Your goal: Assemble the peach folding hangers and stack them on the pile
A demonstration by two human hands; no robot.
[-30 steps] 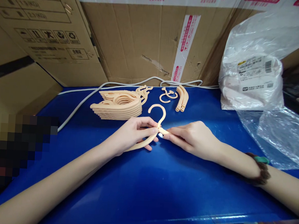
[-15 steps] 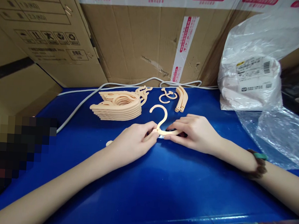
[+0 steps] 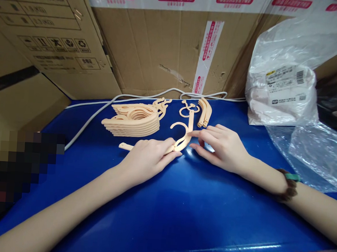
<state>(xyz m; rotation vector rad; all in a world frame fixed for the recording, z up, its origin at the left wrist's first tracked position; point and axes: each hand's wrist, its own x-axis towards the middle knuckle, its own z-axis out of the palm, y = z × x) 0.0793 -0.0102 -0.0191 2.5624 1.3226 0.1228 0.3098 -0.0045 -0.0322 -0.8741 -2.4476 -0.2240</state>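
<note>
My left hand (image 3: 149,155) is closed around a cream folding clothes hanger (image 3: 181,144) near its joint. One arm of the hanger sticks out to the left from under that hand, and the other is swung up beside the curved hook. My right hand (image 3: 221,146) has its index fingertip against the raised arm, with thumb and fingers apart and nothing gripped. Beyond my left hand lies a stack of folded hangers (image 3: 131,129). Loose hooks (image 3: 185,111) and a few loose hanger arms (image 3: 205,113) lie behind the hanger.
Cardboard boxes (image 3: 162,45) wall in the back and left of the blue table (image 3: 180,210). A white cable (image 3: 91,121) runs along the back. At the right stands a plastic bag (image 3: 281,91) with a label, and clear film (image 3: 321,154) spreads before it.
The hanger's right arm has swung up towards the hook. My right hand has let go of it and now only touches it. More of the left arm shows beyond my left hand.
</note>
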